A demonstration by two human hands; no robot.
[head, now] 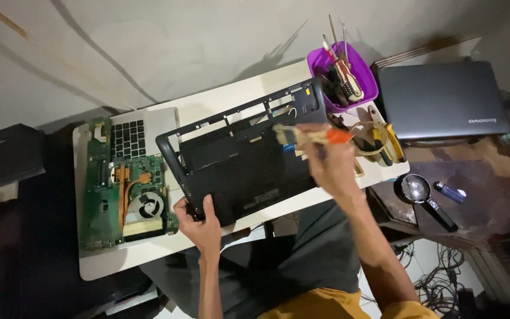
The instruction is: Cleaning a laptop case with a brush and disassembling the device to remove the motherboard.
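Dim room, a white table [149, 260] against a grey wall. I see the black laptop base [240, 162] lying mid-table, long axis running from 8 to 2 o'clock. My left hand [199, 221] pinches its near corner; my right hand [329, 162] grips a brush [308, 136] at 3 o'clock, bristles over the shell

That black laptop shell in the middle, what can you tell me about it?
The black laptop shell looks like matte plastic, an emptied bottom case with cut-outs along its far edge. It lies tilted across the white table. The left hand grips its near corner; the right hand holds a brush over it.
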